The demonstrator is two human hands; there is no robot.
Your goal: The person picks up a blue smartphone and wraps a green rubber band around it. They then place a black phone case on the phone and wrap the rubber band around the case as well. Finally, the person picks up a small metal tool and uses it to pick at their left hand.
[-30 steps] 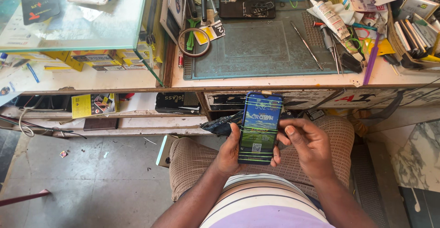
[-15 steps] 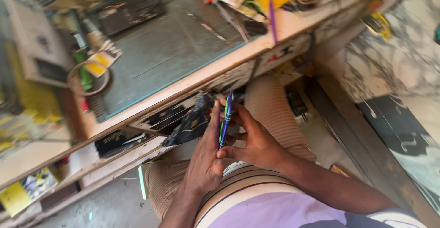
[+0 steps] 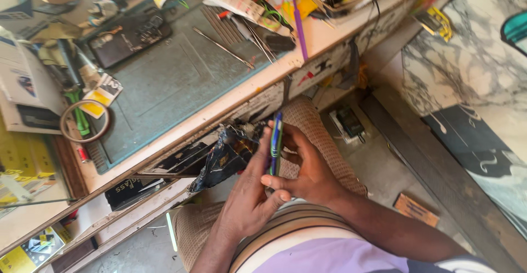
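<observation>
Left hand [image 3: 250, 193]: we press its flat fingers against the phone [image 3: 275, 144], gripping it.
Right hand [image 3: 307, 166]: we cup the edge-on phone's other side.

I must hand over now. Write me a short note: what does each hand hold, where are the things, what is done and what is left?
Left hand: grips the phone from its back side, fingers along one edge.
Right hand: holds the other side of the phone, thumb near the lower end.
Phone: held on edge above the lap, just in front of the workbench; its screen cannot be seen from here.
Nearby: a black crumpled bag under the bench edge, a green mat on the bench with thin metal tools.
Done: phone is in both hands.
Left: phone not yet laid on the mat; tools untouched.
</observation>
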